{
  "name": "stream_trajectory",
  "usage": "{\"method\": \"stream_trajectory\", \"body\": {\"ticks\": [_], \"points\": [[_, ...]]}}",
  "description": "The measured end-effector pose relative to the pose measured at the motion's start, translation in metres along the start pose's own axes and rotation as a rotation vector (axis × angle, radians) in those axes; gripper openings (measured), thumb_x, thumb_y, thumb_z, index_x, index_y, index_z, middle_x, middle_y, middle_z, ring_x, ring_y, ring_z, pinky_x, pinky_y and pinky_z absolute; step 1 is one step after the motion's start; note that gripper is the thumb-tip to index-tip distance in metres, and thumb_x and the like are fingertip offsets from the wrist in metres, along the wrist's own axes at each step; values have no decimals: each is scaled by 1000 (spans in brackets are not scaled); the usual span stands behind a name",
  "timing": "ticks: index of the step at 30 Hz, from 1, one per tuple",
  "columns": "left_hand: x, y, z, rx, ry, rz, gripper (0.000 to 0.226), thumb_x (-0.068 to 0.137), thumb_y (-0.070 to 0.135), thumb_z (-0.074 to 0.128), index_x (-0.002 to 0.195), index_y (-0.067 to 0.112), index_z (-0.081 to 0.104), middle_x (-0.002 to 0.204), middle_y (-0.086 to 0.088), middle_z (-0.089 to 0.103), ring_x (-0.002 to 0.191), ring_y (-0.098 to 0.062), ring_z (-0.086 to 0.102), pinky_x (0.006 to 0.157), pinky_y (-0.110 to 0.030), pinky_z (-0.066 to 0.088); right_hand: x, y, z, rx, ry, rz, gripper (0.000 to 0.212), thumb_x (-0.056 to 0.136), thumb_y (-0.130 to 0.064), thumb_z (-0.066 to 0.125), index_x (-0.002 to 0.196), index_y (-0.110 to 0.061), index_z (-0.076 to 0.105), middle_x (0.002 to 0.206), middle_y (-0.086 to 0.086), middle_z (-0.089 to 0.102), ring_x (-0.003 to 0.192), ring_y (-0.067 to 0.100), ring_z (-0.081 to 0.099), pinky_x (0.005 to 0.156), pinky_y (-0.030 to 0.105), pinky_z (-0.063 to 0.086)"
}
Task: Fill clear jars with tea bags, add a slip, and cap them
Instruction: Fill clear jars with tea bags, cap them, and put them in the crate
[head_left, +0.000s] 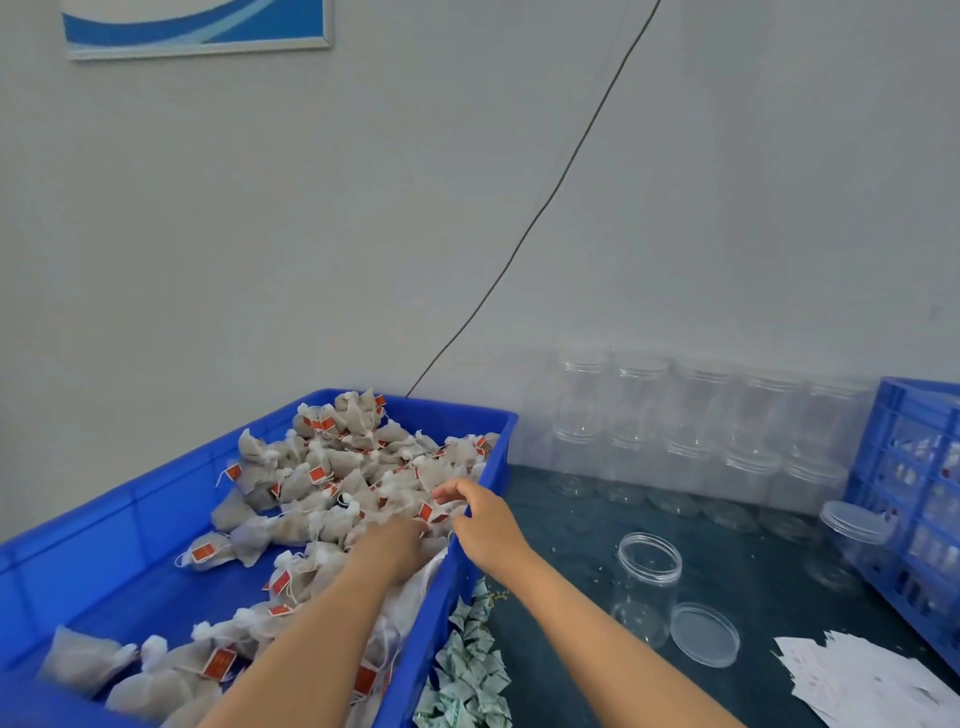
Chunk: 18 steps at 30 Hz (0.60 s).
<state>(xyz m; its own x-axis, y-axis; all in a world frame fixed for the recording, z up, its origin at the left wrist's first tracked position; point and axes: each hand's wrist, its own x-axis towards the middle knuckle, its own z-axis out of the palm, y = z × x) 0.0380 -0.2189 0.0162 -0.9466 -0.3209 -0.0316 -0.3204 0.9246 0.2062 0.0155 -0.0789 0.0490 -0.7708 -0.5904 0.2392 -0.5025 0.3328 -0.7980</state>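
Both hands work inside the shallow blue plastic bin (156, 525) at left, among the heap of grey mesh tea bags with red paper tags (332, 467). The left hand (395, 545) lies palm down on the pile, fingers buried among bags; whether it has closed on any, I cannot tell. The right hand (480, 519) reaches over the bin's right wall, fingers curled, apparently pinching a bag at the near edge of the heap (the grip itself is small and partly hidden).

The open clear plastic jar (647, 587) stands upright on the dark green table (571, 519), to the right of the bin and nearer than the right hand. Its mouth faces up, long axis vertical. The right hand is the closer one; the likely carry is rightward and back over the bin wall, which is the only obstacle between.

A clear round lid (705, 635) lies flat, touching the jar's base. White paper slips (862, 680) fan out at near right. Small green-printed sachets (470, 670) pile just outside the bin. Stacked empty clear jars (691, 431) line the far wall, beside a blue slotted crate (914, 499).
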Motion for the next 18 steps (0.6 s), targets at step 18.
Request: {"method": "stream_trajectory", "body": {"ticks": [18], "points": [[-21, 7, -55, -923, 351, 8, 7, 80, 6, 70, 80, 6, 63, 72, -9, 64, 65, -18, 57, 64, -26, 47, 10, -13, -10, 232, -42, 67, 51, 97, -47, 45, 140, -20, 35, 127, 0, 51, 112, 12, 49, 87, 21, 36]]}}
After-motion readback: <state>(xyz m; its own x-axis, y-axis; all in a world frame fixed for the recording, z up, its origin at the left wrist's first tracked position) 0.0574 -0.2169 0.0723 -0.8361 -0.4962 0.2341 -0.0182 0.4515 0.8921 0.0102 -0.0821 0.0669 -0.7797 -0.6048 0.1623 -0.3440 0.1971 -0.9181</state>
